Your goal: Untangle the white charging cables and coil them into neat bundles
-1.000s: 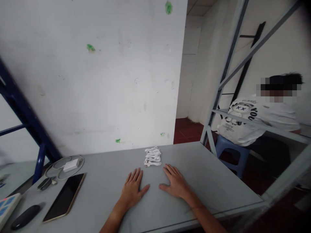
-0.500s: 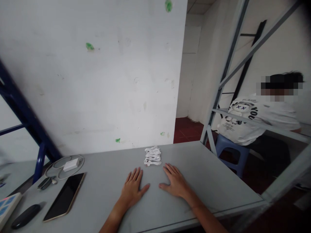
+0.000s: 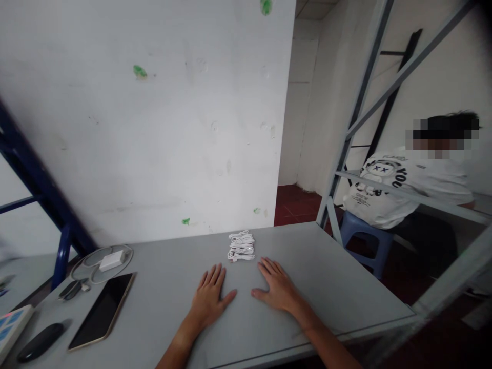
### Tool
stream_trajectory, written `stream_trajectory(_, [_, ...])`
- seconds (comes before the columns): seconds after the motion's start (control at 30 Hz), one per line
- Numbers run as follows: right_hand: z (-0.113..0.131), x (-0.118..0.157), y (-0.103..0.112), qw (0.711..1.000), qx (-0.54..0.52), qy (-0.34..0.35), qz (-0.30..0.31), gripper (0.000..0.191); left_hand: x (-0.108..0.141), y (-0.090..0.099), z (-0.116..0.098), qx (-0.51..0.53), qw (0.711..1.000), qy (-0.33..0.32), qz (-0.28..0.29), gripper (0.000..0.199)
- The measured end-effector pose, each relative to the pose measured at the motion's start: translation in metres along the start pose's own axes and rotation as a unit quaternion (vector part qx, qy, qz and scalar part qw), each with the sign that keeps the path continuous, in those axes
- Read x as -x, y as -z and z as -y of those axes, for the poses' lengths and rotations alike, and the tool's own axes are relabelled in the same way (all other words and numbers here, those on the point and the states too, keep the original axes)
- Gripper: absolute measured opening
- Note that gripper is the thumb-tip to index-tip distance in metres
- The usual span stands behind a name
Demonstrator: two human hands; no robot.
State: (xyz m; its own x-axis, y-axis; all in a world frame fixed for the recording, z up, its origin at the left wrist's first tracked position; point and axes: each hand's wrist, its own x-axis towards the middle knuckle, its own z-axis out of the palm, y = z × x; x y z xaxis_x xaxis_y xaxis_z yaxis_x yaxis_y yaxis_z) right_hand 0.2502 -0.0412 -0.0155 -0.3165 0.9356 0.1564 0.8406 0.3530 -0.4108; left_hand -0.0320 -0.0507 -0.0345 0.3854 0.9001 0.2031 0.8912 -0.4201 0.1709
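My left hand lies palm down on the grey table, its thumb spread to the right and nothing held. My right hand rests flat opposite it, thumb pointing left, also holding nothing. Just beyond the fingertips, between the two hands, several bundled white cables lie in a row running away from me. Neither hand touches them; the right fingertips are closest.
On the left are a tablet, a black mouse, a white power adapter with its cord, and a small dark item. A wall stands behind. Right of the metal frame, a person sits on a blue stool.
Both hands stay in place on the table, and the cables have not moved. The camera view has shifted very slightly.
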Motion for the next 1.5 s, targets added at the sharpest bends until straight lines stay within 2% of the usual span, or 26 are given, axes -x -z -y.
stream_trajectory(0.27, [0.001,0.001,0.002,1.0,0.005,0.004,-0.002,0.087,0.0,0.005,-0.003,0.003,1.0,0.01,0.025,0.083])
stream_trajectory(0.47, [0.001,0.001,0.002,1.0,0.013,0.009,-0.001,0.089,0.0,0.001,-0.001,-0.001,1.0,0.006,0.001,0.08])
stream_trajectory(0.6, [0.001,0.002,0.002,1.0,0.011,0.005,0.0,0.087,0.0,0.002,-0.002,0.0,1.0,0.004,0.011,0.082])
stream_trajectory(0.77, [0.002,0.0,-0.003,0.999,0.005,0.012,-0.044,0.076,0.0,0.003,-0.003,0.0,1.0,0.016,0.024,0.083])
stream_trajectory(0.87, [0.01,-0.013,-0.01,0.995,-0.003,0.024,-0.1,0.054,-0.004,0.001,-0.004,0.005,0.999,0.024,0.022,0.082])
stream_trajectory(1.0, [0.03,-0.051,-0.02,0.988,-0.018,0.027,-0.154,0.033,-0.023,-0.004,-0.009,0.018,0.999,0.032,0.0,0.075])
stream_trajectory(1.1, [0.041,-0.08,-0.025,0.99,-0.028,0.028,-0.135,0.024,-0.043,-0.008,-0.011,0.034,0.998,0.041,-0.041,0.065])
stream_trajectory(1.2, [0.043,-0.094,-0.028,0.991,-0.068,0.014,-0.118,0.015,-0.057,-0.009,-0.01,0.084,0.992,0.033,-0.09,0.051])
stream_trajectory(1.27, [0.041,-0.094,-0.03,0.982,-0.136,-0.01,-0.132,0.01,-0.061,-0.006,-0.009,0.149,0.982,0.022,-0.115,0.044])
stream_trajectory(1.33, [0.041,-0.088,-0.032,0.961,-0.239,-0.035,-0.134,0.011,-0.06,-0.002,-0.01,0.24,0.962,0.025,-0.129,0.041])
stream_trajectory(1.4, [0.045,-0.081,-0.034,0.926,-0.359,-0.052,-0.099,0.018,-0.057,0.002,-0.013,0.363,0.923,0.047,-0.117,0.043])
stream_trajectory(1.5, [0.057,-0.071,-0.034,0.862,-0.503,-0.055,-0.024,0.026,-0.055,0.007,-0.022,0.519,0.851,0.045,-0.072,0.052])
